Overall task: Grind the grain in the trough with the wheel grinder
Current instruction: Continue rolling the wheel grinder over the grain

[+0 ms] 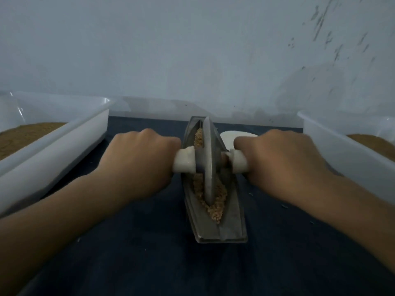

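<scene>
Head view: left hand (139, 159) is gripping the left handle (183, 160), fingers curled tight round it, knuckles facing up. Right hand (284, 161) is gripping the right handle (238, 162) the same way, fist wrapped round it. Both handles are white and are sticking out sideways from the wheel grinder (207, 159), a grey metal disc standing upright on its edge inside the trough (226, 229).

The trough, grey metal and boat-shaped, is lying lengthwise away from the person, in the middle of a dark blue surface (149, 253), between the two forearms. The wheel is sitting around mid-trough, a bit toward the far end.

Grain (215, 201), tan and crumbly, is lying in the trough groove, touching the disc. Most of it is heaping on the near side of the wheel, and a smaller patch is showing on the far side.

A translucent left bin (64, 142) is sitting on the left, holding brown powder (25, 135). A translucent right bin (333, 150) is sitting on the right, with brown material (372, 142) showing inside.

A white round object (230, 135) is peeking out just behind the right hand, beside the trough; cannot tell what it is.

A pale wall (192, 50) is filling the background, with dark specks on its right side
</scene>
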A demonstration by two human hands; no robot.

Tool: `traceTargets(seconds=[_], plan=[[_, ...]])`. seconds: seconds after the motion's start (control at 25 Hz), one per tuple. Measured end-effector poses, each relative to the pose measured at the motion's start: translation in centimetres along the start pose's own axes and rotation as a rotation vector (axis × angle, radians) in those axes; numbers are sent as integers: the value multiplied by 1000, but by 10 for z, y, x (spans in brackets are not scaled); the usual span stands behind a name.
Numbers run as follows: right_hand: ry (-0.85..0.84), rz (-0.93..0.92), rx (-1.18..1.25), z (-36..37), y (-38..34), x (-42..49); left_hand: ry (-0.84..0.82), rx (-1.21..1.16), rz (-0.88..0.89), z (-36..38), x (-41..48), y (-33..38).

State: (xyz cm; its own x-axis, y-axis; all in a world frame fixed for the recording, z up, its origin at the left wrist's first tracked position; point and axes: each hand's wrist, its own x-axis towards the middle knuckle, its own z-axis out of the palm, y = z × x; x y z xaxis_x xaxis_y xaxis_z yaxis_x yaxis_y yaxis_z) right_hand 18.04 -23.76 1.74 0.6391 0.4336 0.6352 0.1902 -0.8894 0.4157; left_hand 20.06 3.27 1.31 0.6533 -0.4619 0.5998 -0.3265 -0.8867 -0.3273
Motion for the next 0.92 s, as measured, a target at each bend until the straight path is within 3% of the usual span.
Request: traceTargets(seconds=[0.08, 0.16, 0.24, 0.32, 0.44, 0.48, 0.56, 0.64, 0.72, 0.76, 0.88, 0.92], plan=[[-91, 33, 8, 6, -5, 18, -87, -20, -89, 8, 8, 3], [-320, 170, 86, 9, -11, 55, -232, -56, -215, 9, 41, 6], [-479, 207, 137, 13, -8, 73, -336, -84, -216, 10, 60, 5], [-440, 93, 130, 6, -1, 52, -268, -59, -118, 5, 44, 2], [-62, -19, 59, 2, 4, 3, 1, 20, 17, 0, 1, 0], [-60, -2, 41, 4, 2, 3, -10, 24, 8, -1, 5, 1], [-153, 118, 76, 15, -4, 18, -88, 46, -78, 1, 19, 8], [-407, 281, 188, 17, -8, 47, -212, 63, -143, 0, 54, 15], [-533, 266, 231, 18, -2, 58, -316, 33, -152, -5, 68, 15], [-500, 197, 205, 11, -1, 52, -311, 1, -131, -7, 58, 11], [-38, -8, 48, 1, 0, 8, -93, -28, -42, -6, -6, 4], [33, -17, -1, 1, -1, 4, -39, -6, -25, -1, -10, 2]])
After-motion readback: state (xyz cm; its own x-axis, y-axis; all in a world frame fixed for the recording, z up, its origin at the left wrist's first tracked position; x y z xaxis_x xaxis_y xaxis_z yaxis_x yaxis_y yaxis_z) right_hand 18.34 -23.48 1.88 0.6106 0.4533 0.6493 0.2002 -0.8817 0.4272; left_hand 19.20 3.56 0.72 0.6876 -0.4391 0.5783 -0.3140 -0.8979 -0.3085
